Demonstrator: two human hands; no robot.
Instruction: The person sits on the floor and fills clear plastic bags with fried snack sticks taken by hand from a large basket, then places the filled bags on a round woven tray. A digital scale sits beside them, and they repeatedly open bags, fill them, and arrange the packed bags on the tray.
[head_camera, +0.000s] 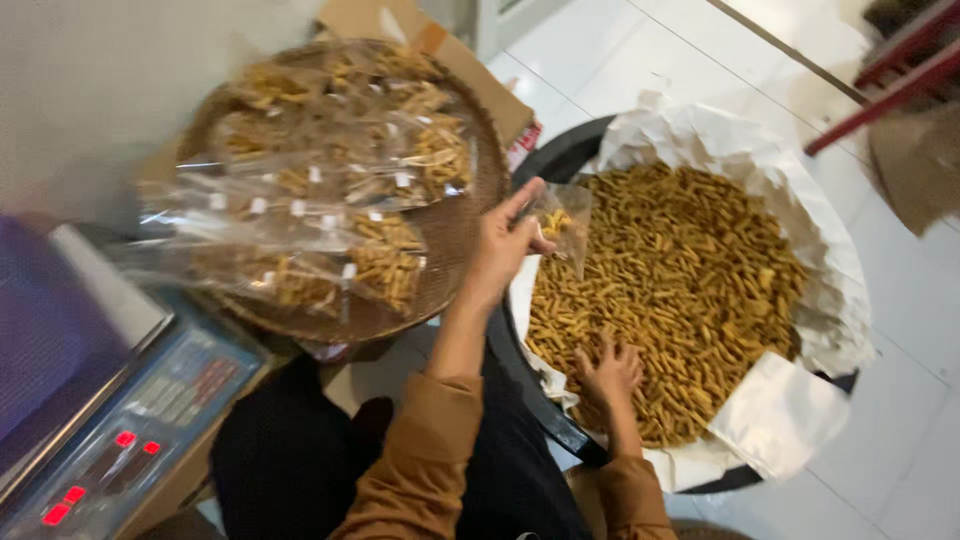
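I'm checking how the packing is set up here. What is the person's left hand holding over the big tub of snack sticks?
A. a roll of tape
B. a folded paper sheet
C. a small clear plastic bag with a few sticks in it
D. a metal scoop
C: the left hand pinches a small clear plastic bag with a few yellow sticks inside, above the paper-lined tub.

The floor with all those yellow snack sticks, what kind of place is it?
Probably a small home snack-packing spot. On a tiled floor sit a paper-lined tub of fried sticks, a woven tray of filled clear bags and a weighing scale. The left hand holds a small bag.
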